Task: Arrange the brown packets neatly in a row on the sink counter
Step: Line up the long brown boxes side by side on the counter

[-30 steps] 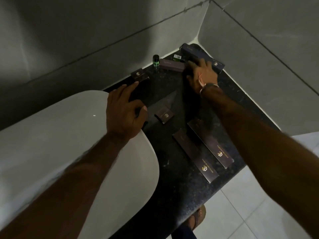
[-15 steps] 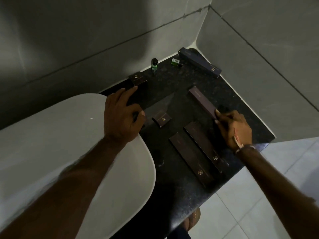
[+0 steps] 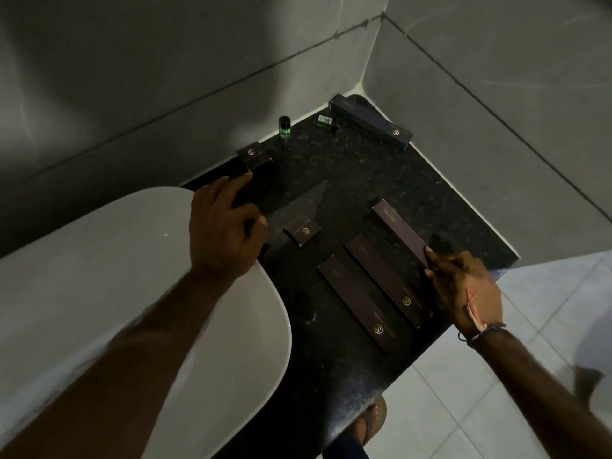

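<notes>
On the black speckled counter two long brown packets lie side by side near the front edge. A third long brown packet lies to their right, and my right hand grips its near end. A small brown packet sits in the middle and another small one stands by the back wall. My left hand rests on the rim of the white basin, fingers loosely spread, holding nothing.
A longer dark blue box lies in the back corner beside a small green bottle and a green-labelled vial. Grey tiled walls close the counter on two sides. My sandalled foot shows on the white floor tiles below the front edge.
My right hand took a long brown packet from the back corner and drew it forward, setting it beside the two long packets. The left hand stayed on the basin rim.
</notes>
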### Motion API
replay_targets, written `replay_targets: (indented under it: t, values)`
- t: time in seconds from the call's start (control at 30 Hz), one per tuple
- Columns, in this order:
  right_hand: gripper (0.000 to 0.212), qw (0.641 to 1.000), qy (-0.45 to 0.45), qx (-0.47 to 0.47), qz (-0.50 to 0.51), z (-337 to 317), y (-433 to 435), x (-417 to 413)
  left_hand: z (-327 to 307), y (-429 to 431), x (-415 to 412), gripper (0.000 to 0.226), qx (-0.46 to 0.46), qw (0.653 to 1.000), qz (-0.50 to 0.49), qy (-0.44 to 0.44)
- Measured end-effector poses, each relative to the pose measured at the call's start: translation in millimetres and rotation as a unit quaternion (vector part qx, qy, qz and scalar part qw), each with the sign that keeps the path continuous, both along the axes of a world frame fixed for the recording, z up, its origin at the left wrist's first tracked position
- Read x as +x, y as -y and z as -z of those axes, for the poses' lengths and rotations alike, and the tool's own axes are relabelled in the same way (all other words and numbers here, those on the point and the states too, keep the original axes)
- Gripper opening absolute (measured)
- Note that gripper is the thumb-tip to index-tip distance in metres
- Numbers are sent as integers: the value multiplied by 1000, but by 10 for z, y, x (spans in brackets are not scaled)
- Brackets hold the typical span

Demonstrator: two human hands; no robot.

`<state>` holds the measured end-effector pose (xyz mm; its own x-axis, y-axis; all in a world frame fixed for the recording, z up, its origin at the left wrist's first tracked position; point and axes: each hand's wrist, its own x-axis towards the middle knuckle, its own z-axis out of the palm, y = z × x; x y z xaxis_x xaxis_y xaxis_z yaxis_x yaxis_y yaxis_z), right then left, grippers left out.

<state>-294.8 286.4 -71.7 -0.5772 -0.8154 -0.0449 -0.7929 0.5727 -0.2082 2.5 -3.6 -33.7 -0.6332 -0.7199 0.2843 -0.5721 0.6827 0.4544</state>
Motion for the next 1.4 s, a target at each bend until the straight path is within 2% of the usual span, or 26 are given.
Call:
replay_targets:
  t: [0.27,0.37,0.47,0.63,0.77,0.87,0.97,1.03,1.23,1.4]
  values:
    - [61,1000,-12,-4,19,-173,29,-12,1,1,-9,39,0,1000,-1,-3]
    - [63,997,19,-56,59,-276,457,-183,16,9,-17,40,-4,1000,-3,-8]
    - [59,995,36,-90,17,-214,1140,-527,28,8,-16,40,-4,1000,-4,-8]
    - [59,997,-19,25,-75,-131,2178,-1019,18,4,-19,40,-9,1000,-3,-2]
    - [57,988,-64,90,-106,-95,2456,-1111,21,5,-15,40,-16,1000,-1,-9]
    - [50,995,-40,59,-70,-54,2303,-1093,19,17,-18,41,-15,1000,-3,-7]
    - [64,999,6,31,4,-55,1920,-1054,16,28,-10,42,-19,1000,-2,1]
    - [61,999,26,14,30,-62,1567,-1024,20,27,0,42,-22,1000,0,6]
    - [46,999,-23,22,-11,-33,450,-815,24,38,6,40,-30,999,1,13]
    - [52,998,-50,25,-19,-71,26,-616,23,28,7,39,-37,999,9,6]
